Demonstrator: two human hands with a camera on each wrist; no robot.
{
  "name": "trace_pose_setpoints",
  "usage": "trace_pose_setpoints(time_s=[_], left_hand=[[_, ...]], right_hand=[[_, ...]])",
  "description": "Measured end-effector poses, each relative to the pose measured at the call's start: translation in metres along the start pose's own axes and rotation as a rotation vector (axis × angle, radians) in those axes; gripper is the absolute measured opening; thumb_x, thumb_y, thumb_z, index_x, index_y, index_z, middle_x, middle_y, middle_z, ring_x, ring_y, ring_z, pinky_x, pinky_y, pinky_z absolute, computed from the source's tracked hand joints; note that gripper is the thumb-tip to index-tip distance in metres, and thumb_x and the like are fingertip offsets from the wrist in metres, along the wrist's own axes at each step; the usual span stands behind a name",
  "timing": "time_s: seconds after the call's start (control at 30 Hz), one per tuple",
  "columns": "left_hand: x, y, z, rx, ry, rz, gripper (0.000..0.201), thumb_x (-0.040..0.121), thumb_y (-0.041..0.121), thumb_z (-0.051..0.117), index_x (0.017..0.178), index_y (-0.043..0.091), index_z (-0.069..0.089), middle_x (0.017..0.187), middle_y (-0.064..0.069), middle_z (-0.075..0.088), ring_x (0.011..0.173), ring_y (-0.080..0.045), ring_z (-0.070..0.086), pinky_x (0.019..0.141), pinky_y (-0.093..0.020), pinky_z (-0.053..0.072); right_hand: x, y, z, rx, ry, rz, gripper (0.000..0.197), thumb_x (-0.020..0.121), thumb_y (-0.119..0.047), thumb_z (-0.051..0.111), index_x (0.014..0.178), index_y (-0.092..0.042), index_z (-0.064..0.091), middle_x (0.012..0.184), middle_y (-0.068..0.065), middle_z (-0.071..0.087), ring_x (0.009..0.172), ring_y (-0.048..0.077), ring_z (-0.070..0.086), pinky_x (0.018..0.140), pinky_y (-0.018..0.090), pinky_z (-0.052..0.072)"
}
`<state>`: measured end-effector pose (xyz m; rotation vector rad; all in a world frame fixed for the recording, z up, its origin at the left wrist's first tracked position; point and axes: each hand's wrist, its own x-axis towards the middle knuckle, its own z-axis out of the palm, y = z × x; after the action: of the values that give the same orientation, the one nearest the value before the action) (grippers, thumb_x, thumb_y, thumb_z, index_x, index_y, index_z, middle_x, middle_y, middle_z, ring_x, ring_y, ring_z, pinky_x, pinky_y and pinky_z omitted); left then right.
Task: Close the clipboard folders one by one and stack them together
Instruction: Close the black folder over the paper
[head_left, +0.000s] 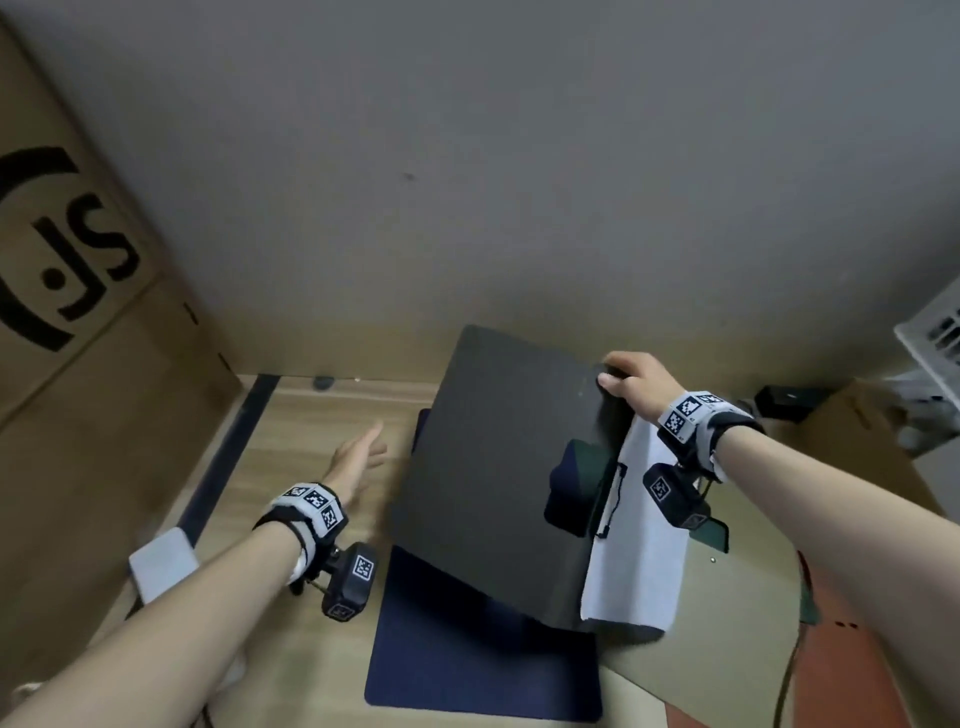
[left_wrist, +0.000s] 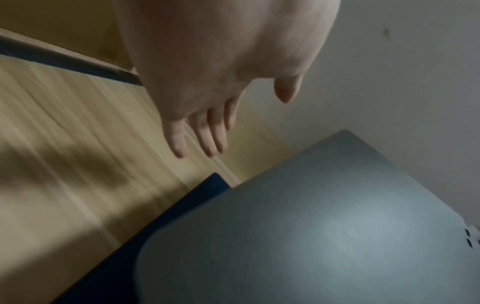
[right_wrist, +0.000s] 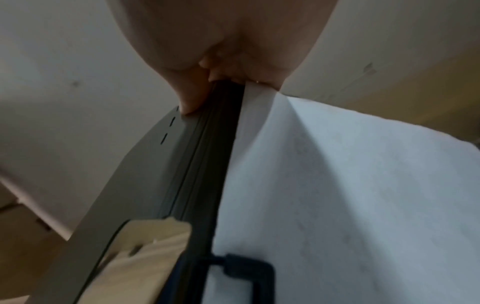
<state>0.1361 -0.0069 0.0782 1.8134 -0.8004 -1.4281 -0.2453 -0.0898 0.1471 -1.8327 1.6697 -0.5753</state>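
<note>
A black clipboard folder (head_left: 498, 467) is lifted and tilted above the desk, with a white sheet (head_left: 639, 540) under its wire clip (head_left: 610, 501). My right hand (head_left: 631, 382) grips its far upper corner; in the right wrist view the thumb (right_wrist: 192, 96) presses the cover (right_wrist: 145, 164) and the fingers pinch the edge beside the paper (right_wrist: 350, 185). A dark blue folder (head_left: 478, 649) lies shut and flat on the desk beneath it. My left hand (head_left: 358, 454) hovers open to the left of the black folder (left_wrist: 311, 236), fingers (left_wrist: 205, 135) straight, holding nothing.
A large cardboard box (head_left: 78, 312) stands at the left. A white phone-like object (head_left: 161, 566) lies near my left forearm. A beige board (head_left: 727, 649) and a small black box (head_left: 784, 400) sit at the right. The grey wall (head_left: 467, 156) closes the back of the wooden desk (head_left: 301, 519).
</note>
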Motion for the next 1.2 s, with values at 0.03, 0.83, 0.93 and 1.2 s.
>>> trace_pose_setpoints(time_s=[0.03, 0.83, 0.93, 1.2], left_hand=[[0.003, -0.008, 0.005, 0.052, -0.051, -0.047, 0.059, 0.096, 0.057, 0.04, 0.137, 0.016, 0.05, 0.134, -0.008, 0.061, 0.124, -0.027, 0.056, 0.109, -0.048, 0.035], [0.126, -0.266, -0.019, 0.12, 0.206, -0.26, 0.093, 0.034, 0.062, 0.09, 0.113, 0.02, 0.066, 0.112, -0.007, 0.074, 0.099, -0.03, 0.072, 0.089, -0.053, 0.056], [0.107, -0.237, -0.011, 0.159, 0.2, -0.245, 0.055, 0.057, 0.039, 0.088, 0.103, 0.014, 0.069, 0.102, -0.009, 0.076, 0.091, -0.031, 0.073, 0.088, -0.052, 0.057], [0.027, -0.161, 0.002, 0.171, 0.134, -0.086, 0.016, 0.079, 0.012, 0.075, 0.093, 0.015, 0.067, 0.099, -0.011, 0.074, 0.089, -0.03, 0.071, 0.09, -0.048, 0.056]], right_hand=[[0.005, 0.001, 0.007, -0.035, -0.043, 0.001, 0.015, 0.09, -0.019, 0.059, 0.1, -0.008, 0.064, 0.098, 0.007, 0.067, 0.094, 0.025, 0.058, 0.088, 0.04, 0.045], [-0.068, 0.123, 0.176, -0.414, -0.324, -0.037, 0.065, 0.087, -0.034, 0.063, 0.145, -0.016, 0.038, 0.156, 0.007, 0.032, 0.143, 0.025, 0.028, 0.118, 0.038, 0.025], [-0.107, 0.138, 0.185, -0.489, -0.339, -0.026, 0.089, 0.085, -0.055, 0.06, 0.154, -0.022, 0.016, 0.164, 0.003, 0.005, 0.15, 0.022, 0.009, 0.123, 0.037, 0.013], [-0.169, 0.14, 0.219, -0.596, -0.41, -0.023, 0.115, 0.072, -0.077, 0.056, 0.155, -0.025, -0.005, 0.163, 0.003, -0.018, 0.151, 0.022, -0.007, 0.122, 0.035, 0.004]])
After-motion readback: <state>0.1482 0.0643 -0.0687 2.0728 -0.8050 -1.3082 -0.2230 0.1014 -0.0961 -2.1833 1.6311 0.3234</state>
